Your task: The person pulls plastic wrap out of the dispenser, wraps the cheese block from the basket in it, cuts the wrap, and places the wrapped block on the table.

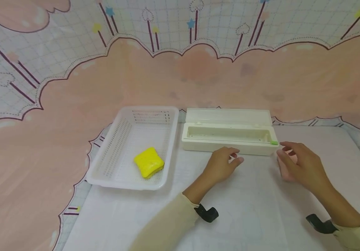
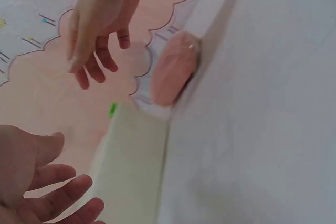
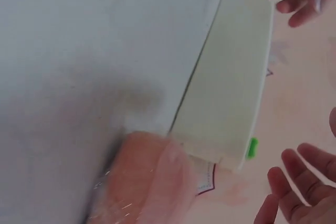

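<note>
A long off-white box (image 1: 230,147) stands on the table with its hinged lid (image 1: 228,116) raised and its trough bare. A small green tab (image 1: 274,142) marks its right front corner. My left hand (image 1: 223,164) hovers before the box's front side, fingers loosely bent around nothing. Off the box's right end is my right hand (image 1: 303,167), its fingers spread and slightly bent in the right wrist view. Partly hidden beneath it in the head view lies a pink lump in clear wrap (image 3: 139,182), resting on the table apart from the fingers.
To the left stands a white perforated plastic basket (image 1: 110,160), with a yellow pillow-shaped packet (image 1: 148,162) inside near its front right corner. A white cloth (image 1: 245,216) covers the table. Behind everything hangs a pink patterned curtain (image 1: 154,80).
</note>
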The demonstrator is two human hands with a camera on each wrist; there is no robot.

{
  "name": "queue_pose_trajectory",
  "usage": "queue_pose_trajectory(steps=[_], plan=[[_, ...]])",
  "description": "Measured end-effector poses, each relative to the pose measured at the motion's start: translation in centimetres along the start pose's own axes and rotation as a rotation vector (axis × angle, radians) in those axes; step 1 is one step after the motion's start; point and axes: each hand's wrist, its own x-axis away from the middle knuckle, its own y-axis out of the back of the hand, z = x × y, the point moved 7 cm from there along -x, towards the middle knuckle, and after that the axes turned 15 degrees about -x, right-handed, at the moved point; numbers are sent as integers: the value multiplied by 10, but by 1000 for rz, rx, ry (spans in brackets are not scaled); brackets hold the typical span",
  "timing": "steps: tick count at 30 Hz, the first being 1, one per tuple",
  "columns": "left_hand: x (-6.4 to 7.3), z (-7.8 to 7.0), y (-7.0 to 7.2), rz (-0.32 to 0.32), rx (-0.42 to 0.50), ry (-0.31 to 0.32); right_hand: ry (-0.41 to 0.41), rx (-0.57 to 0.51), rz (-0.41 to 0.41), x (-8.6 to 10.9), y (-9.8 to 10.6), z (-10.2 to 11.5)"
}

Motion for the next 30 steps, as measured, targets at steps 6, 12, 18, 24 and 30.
queue_pose_trajectory(steps=[6,12,18,24,30], plan=[[-7,18,46,18,-53,-38,143,-14,49,-21,-13,17],[-33,55,81,118,-104,-71,226,-6,129,-45,-27,26],[-46,96,88,305,-153,-168,212,24,206,-68,-39,23],[-51,122,82,414,-222,-176,134,121,297,-88,-51,11],[-56,129,76,455,-252,-136,114,123,333,-96,-56,3]])
